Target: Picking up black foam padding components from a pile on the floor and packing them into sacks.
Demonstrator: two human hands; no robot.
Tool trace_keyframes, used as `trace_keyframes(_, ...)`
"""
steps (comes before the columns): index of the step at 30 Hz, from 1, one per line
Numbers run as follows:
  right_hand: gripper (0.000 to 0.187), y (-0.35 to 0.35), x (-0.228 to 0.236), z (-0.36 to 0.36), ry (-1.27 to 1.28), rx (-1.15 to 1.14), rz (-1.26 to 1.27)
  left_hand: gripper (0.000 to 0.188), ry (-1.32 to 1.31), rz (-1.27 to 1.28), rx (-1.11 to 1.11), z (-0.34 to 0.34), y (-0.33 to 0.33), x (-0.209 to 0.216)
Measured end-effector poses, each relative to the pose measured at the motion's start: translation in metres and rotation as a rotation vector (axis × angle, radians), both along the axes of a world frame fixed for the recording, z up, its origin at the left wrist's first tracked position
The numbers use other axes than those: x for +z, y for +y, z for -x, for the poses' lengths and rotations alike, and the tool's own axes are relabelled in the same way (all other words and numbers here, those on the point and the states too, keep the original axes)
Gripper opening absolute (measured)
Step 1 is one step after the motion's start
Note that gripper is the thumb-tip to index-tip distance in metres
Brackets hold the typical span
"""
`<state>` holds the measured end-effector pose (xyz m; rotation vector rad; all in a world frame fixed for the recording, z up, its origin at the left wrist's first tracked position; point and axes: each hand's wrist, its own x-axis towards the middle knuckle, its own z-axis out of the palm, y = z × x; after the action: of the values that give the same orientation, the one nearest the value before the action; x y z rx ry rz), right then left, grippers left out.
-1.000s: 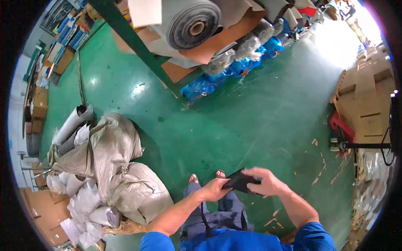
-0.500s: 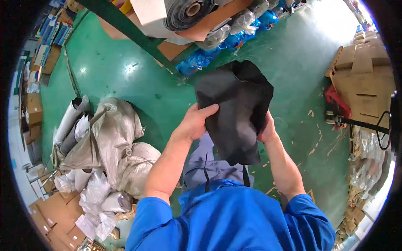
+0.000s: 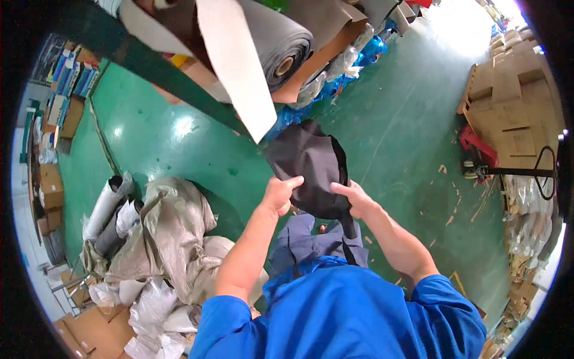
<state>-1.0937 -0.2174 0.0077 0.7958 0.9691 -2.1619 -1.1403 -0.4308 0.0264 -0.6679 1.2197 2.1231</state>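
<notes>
Glossy green floor (image 3: 406,137), edged by rolls (image 3: 269,42), lies beneath hands (image 3: 279,194) holding black sheeting (image 3: 312,164).

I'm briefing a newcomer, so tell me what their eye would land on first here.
Probably the floppy black piece, held in both hands at the centre, above the green floor. Next, the big grey roll at the top, with a white strip slanting down beside it. Then the heap of pale sacks at lower left.
</notes>
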Motion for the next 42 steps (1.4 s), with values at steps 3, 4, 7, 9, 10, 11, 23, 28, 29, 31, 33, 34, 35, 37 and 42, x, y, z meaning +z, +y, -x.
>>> trace_keyframes(3,0.050,-0.021,0.007,0.014,0.056,-0.034,-0.189,0.036,-0.083,0.076,-0.047,0.004,-0.004,-0.026)
trace_keyframes(4,0.049,-0.023,0.001,0.017,0.098,-0.061,-0.199,0.033,-0.094,0.157,-0.062,0.010,0.001,-0.024)
trace_keyframes(7,0.047,-0.011,-0.014,0.030,0.106,-0.070,-0.252,0.030,-0.087,0.197,-0.083,0.032,0.015,-0.026)
trace_keyframes(9,0.043,0.005,-0.019,0.040,0.028,-0.118,-0.191,0.033,-0.088,0.180,-0.121,0.049,0.029,-0.022)
trace_keyframes(10,0.039,0.010,-0.025,0.046,0.058,-0.178,-0.182,0.034,-0.023,0.153,-0.124,0.054,0.033,-0.032)
trace_keyframes(11,0.036,0.024,-0.035,0.054,0.073,-0.228,-0.161,0.035,0.042,0.117,-0.139,0.062,0.043,-0.033)
trace_keyframes(23,0.039,0.223,-0.078,0.317,0.369,-0.987,-0.507,0.032,-0.295,0.437,-0.247,0.072,0.071,-0.068)
trace_keyframes(28,0.040,0.190,-0.103,0.450,0.338,-0.889,-0.378,0.039,-0.330,0.510,-0.204,0.060,0.096,-0.067)
trace_keyframes(29,0.040,0.173,-0.112,0.468,0.240,-0.665,-0.398,0.042,-0.363,0.535,-0.197,0.061,0.102,-0.062)
trace_keyframes(31,0.045,0.141,-0.143,0.492,0.347,-0.415,-0.422,0.048,-0.362,0.528,-0.173,0.052,0.103,-0.063)
trace_keyframes(33,0.044,0.094,-0.126,0.494,0.354,-0.361,-0.247,0.050,-0.385,0.616,-0.109,0.035,0.097,-0.047)
trace_keyframes(34,0.043,0.079,-0.117,0.495,0.274,-0.364,-0.248,0.050,-0.398,0.633,-0.071,0.030,0.096,-0.039)
trace_keyframes(35,0.041,0.119,-0.172,0.527,0.283,-0.467,-0.378,0.049,-0.357,0.609,-0.128,0.042,0.116,-0.047)
trace_keyframes(37,0.039,0.093,-0.169,0.534,0.305,-0.331,-0.372,0.045,-0.353,0.694,-0.053,0.029,0.112,-0.032)
trace_keyframes(42,0.053,0.140,-0.180,0.534,0.615,-0.337,-0.300,0.041,-0.359,0.685,0.003,0.006,0.121,-0.046)
